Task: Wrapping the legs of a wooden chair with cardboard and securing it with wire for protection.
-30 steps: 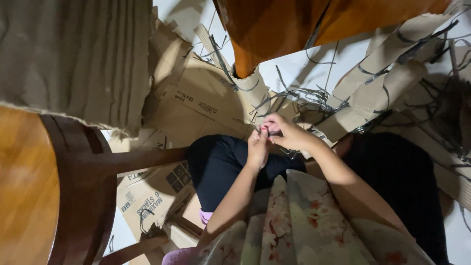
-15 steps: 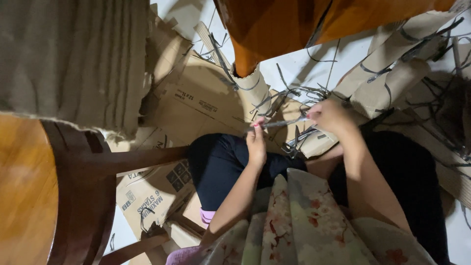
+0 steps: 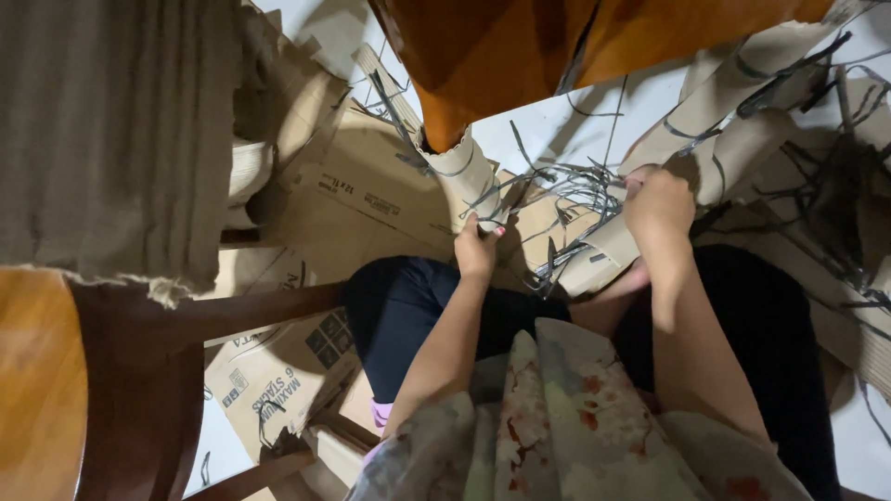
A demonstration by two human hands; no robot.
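Left hand (image 3: 476, 249) low-centre, just past the dark-trousered knee (image 3: 408, 301), fingers pinched shut on the near end of a thin grey strap (image 3: 543, 186). Right hand (image 3: 658, 202) to the right and slightly farther out, fingers curled closed around the same strap's other end, knuckles up; exact grip hidden by the back of the hand. Hands apart, strap spanning the gap between them.

Strap long axis: roughly left-to-right, rising toward the far right, from left fingertips up into the tangle of loose grey straps (image 3: 575, 190) on the white floor (image 3: 594, 121). Hard to tell which single strand is held once it enters the tangle; several cross there.

Cardboard-wrapped furniture leg (image 3: 464, 176) directly beyond the left hand, touching or nearly touching the fingertips; orange-brown wood (image 3: 501, 56) showing above the wrap. So: left hand nearer the wrapped leg, right hand nearer the rolled cardboard tubes (image 3: 733, 130) at far right, which also carry grey straps.

Flattened cardboard box (image 3: 362, 199) lying flat on the floor to the left of the leg. Wooden chair frame (image 3: 167, 325) near left, with a grey-brown corrugated sheet (image 3: 111, 139) draped over it. Floral fabric (image 3: 557, 417) in the near foreground over the lap.
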